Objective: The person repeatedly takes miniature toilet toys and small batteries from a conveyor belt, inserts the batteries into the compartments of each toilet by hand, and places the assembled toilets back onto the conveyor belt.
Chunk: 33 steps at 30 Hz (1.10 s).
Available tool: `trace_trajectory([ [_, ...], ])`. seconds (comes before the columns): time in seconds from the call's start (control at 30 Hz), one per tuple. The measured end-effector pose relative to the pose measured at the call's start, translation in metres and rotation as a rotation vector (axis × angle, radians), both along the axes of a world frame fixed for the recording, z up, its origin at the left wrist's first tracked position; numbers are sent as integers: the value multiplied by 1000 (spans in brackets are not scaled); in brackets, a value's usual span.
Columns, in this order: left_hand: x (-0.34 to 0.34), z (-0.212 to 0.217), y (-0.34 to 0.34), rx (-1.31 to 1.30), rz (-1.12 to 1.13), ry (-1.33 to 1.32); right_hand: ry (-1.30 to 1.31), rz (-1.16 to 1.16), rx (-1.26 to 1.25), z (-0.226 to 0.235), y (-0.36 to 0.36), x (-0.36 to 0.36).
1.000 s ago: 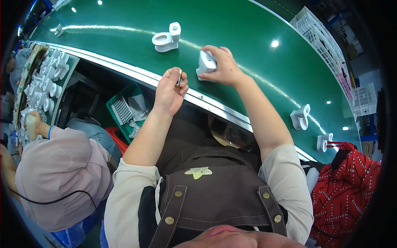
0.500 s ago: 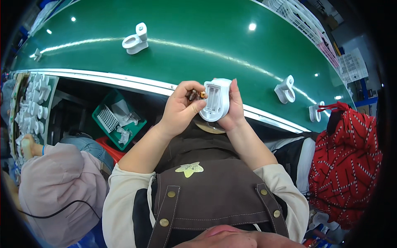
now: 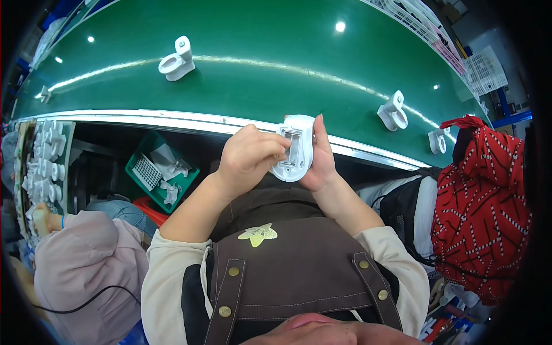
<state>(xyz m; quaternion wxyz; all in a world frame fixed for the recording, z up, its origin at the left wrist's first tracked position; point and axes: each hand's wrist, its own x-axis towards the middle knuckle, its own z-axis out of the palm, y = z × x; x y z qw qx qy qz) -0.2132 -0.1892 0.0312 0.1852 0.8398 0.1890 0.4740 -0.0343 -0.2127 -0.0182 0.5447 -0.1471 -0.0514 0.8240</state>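
White casing (image 3: 305, 150), one: gripped in right hand (image 3: 322, 165), at the desk's near edge, compartment (image 3: 294, 150) facing up. Left hand (image 3: 247, 156): fingers bunched, now moved onto the compartment, work apparently reaching its inside; whether gripping anything, cannot tell. Beyond: green desk (image 3: 259, 34), white toilet-shaped piece (image 3: 177, 64).

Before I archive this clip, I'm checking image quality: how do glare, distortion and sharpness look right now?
In the head view, bright spots and a long glare streak mark the green tabletop; in the head view, its pale front rail bows and the corners go black; in the head view, the white housing in the right hand looks fairly sharp.
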Motion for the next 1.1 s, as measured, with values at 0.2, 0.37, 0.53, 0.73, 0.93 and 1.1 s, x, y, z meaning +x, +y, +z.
trace_trajectory([
  [0.2,-4,2,-7,141,5,95,-17,-42,39,7,-2,1],
  [0.37,2,-5,-16,-10,13,77,-55,-68,38,3,-6,-2],
  [0.53,12,-17,-20,-1185,-75,-406,-147,-118,72,11,-12,-6],
  [0.73,3,-19,-10,-1177,-398,-539,-98,-124,54,-1,-7,4],
  [0.93,-1,-22,-15,-812,-260,-453,-124,-161,3,-10,-12,0],
  [1.1,-8,-21,-20,-765,-235,-339,-125,-189,-25,-19,-22,-5],
])
